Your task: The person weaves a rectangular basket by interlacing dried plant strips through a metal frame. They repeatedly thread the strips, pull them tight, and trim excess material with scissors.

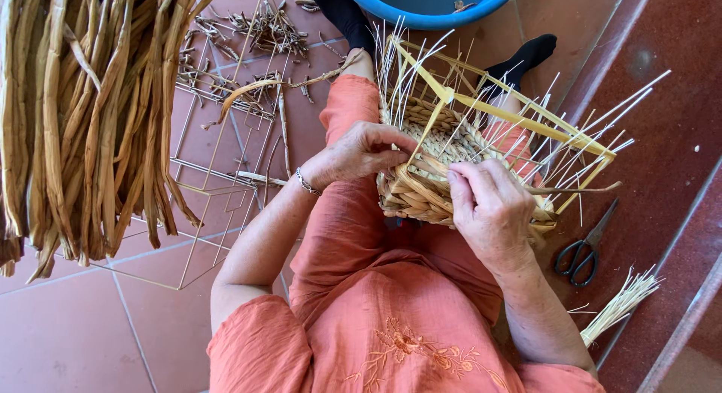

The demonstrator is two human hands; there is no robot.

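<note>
Head view: weaving step under way, judged mid-wall. Basket (444,175) on lap, half woven. Left hand (361,151) curled, fingers pinching strand (421,167) at basket rim. Right hand (489,205) closed over woven wall, pressing. Next move likely calls for tucking strand behind stake, pulled snug. Stakes (571,130) thin, stiff, pale; weave thick, twisted, straw-coloured. Scissors (583,250) on floor, right. Dried leaf bundle (90,115) left.

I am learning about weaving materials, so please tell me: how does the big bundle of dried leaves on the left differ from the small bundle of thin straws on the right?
The dried leaf bundle is large, with broad, flat, brownish strips; the thin straw bundle is small, with fine, pale, stiff stems. The leaves hang down at the left of the view, while the straws lie on the dark red floor near the scissors. Both are dry plant stuff, and neither is touched by a hand.
</note>
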